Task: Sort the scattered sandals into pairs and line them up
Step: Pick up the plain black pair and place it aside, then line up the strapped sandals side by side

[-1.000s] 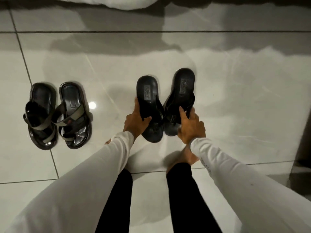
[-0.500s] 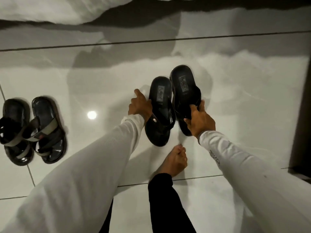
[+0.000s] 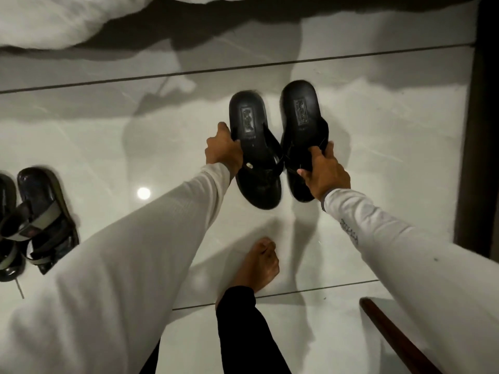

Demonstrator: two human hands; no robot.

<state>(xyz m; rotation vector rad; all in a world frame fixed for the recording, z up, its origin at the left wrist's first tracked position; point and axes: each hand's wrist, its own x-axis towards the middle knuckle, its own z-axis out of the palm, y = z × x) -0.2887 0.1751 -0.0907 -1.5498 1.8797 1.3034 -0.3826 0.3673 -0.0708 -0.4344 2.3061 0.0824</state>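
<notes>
Two black flip-flops hang side by side above the glossy white tile floor (image 3: 378, 163). My left hand (image 3: 222, 152) grips the left flip-flop (image 3: 253, 149) at its left edge. My right hand (image 3: 324, 172) holds the right flip-flop (image 3: 302, 125) near its strap and toe end. Both have their heels pointing away from me. At the far left a pair of dark strapped sandals (image 3: 40, 220) stands together on the floor, partly cut off by the frame edge.
My bare foot (image 3: 259, 263) and black trouser leg stand below the flip-flops. A dark wooden frame (image 3: 475, 130) runs down the right edge, and a brown wooden rail (image 3: 399, 338) lies at lower right. White fabric (image 3: 54, 20) lies along the top.
Both hands have lifted the black flip-flops off the floor and carried them right and away. The view has shifted right, so the strapped pair now sits at the left edge.
</notes>
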